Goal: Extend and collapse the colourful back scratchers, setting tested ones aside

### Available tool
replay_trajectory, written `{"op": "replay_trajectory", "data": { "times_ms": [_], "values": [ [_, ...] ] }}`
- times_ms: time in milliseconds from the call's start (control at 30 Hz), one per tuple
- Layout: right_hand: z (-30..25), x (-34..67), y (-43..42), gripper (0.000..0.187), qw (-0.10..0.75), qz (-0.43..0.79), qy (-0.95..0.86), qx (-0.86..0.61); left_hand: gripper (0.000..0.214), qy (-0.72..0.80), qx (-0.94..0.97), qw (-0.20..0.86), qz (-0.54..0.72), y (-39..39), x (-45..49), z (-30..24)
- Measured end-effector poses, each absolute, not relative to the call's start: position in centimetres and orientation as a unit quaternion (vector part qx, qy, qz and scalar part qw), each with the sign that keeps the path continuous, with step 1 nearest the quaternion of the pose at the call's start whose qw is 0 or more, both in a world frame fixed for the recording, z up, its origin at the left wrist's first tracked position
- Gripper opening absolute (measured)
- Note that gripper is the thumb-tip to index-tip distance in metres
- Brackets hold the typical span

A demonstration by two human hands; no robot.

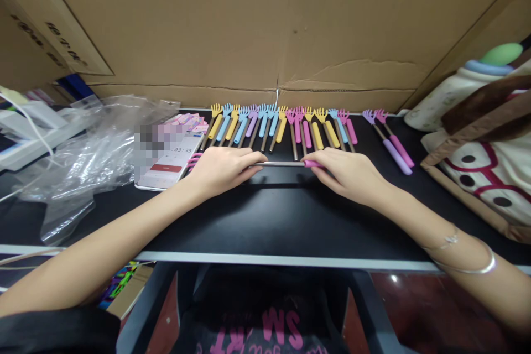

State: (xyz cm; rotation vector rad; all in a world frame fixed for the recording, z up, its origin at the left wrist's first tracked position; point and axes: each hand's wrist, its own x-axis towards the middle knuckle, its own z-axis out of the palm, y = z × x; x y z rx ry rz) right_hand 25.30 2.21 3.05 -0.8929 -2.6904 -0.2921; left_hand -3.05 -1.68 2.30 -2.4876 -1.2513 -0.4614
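Between my two hands a back scratcher [284,164] lies level just above the black table. My left hand [224,168] is closed round its metal rod, and pink prongs stick out beyond that hand. At the other end my right hand [346,171] grips a pink sleeve on the rod; its fingers hide much of the sleeve. Behind them is a row of back scratchers with yellow, blue, purple and pink claws, many with a loose-looking sleeve [331,134] beside the bare rod. Farther right, a purple back scratcher [397,156] and a pink back scratcher [401,150] have sleeves on their rods.
A phone [166,174] showing a timer lies left of my left hand, near crumpled clear plastic bags [103,138]. A white power strip [29,138] stands far left. To the right are a bottle [440,97] and a cloth bag [489,171]. A cardboard wall [249,22] closes off the back.
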Motion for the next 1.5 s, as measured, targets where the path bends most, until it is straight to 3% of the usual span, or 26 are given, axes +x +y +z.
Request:
{"op": "replay_trajectory", "data": {
  "times_ms": [967,1500],
  "values": [
    [3.3,25.1,1.8,0.027,0.160,-0.110,-0.936,-0.295,0.034,-0.431,-0.871,0.152,-0.179,-1.7,-3.1,2.2],
    [3.2,25.1,2.0,0.027,0.173,-0.113,-0.937,-0.282,0.035,-0.465,-0.875,0.099,-0.088,-2.0,-2.8,3.2]
  ]
}}
